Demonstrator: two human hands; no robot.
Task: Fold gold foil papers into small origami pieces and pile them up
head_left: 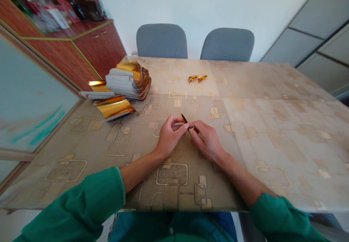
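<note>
Gold foil piece (pixel 184 118) | left hand (pixel 171 133), right hand (pixel 205 138): both pinching it | forearms (pixel 141 170) angled inward

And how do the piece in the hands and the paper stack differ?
The piece is small; the stack is big. The piece looks dark and pointed; the stack shows white and gold layers. The piece is tilted in the fingers; the stack rests on the table.

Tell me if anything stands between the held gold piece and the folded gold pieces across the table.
Nothing visible does; only tablecloth lies between the held piece and the folded pieces. The foil stack sits off to the left.
</note>
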